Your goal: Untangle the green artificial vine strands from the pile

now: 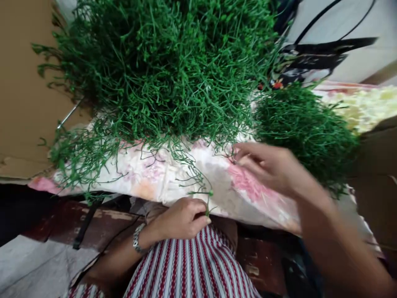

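the thin artificial stems (211, 99) look tangled, so a tug at the front fringe of the big green heap (173, 70) could drag neighbours along or snap a tip. a loose clump (83, 161) at the left overhangs the front edge of the floral cloth (142, 188); a passing forearm might knock strands off. the left hand (182, 217) has thumb and forefinger pinched together on a green sprig (208, 207), near the cloth's front edge. the right hand (266, 165), blurred, has its fingers curled nearly together beside the heap's front strands; whether they grip one, i cannot tell. a smaller heap (304, 128) lies just beyond the right wrist.
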`<state>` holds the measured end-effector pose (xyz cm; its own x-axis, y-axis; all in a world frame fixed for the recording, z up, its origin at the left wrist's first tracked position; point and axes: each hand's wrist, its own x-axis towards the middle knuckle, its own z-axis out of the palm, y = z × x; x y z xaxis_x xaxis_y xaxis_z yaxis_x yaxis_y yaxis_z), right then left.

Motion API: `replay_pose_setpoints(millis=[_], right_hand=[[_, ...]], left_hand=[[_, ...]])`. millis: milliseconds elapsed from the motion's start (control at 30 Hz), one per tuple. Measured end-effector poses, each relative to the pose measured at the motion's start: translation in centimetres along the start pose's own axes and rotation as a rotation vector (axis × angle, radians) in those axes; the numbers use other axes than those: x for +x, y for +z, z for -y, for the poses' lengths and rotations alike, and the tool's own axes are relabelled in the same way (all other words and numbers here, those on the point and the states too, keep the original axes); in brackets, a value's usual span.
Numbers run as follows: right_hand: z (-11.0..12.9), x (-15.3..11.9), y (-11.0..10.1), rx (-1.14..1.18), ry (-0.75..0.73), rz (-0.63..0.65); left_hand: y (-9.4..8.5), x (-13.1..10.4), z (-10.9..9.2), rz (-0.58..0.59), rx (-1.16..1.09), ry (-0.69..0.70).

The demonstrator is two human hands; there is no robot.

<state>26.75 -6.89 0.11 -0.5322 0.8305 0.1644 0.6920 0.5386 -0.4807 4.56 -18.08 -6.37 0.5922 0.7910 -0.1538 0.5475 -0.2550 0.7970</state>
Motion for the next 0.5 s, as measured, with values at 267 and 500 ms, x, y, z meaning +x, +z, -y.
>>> replay_pose_setpoints(millis=[267,500], right_hand=[[2.8,1.7,9.9,0.537,0.152,0.241],[4.8,-0.2,3.6,0.041,-0.042,-0.201]], left_hand=[[0.7,0.7,-0.5,-0.047,0.161,0.095],[-3.1,-1.4,-1.8,-0.254,-0.17,0.082]])
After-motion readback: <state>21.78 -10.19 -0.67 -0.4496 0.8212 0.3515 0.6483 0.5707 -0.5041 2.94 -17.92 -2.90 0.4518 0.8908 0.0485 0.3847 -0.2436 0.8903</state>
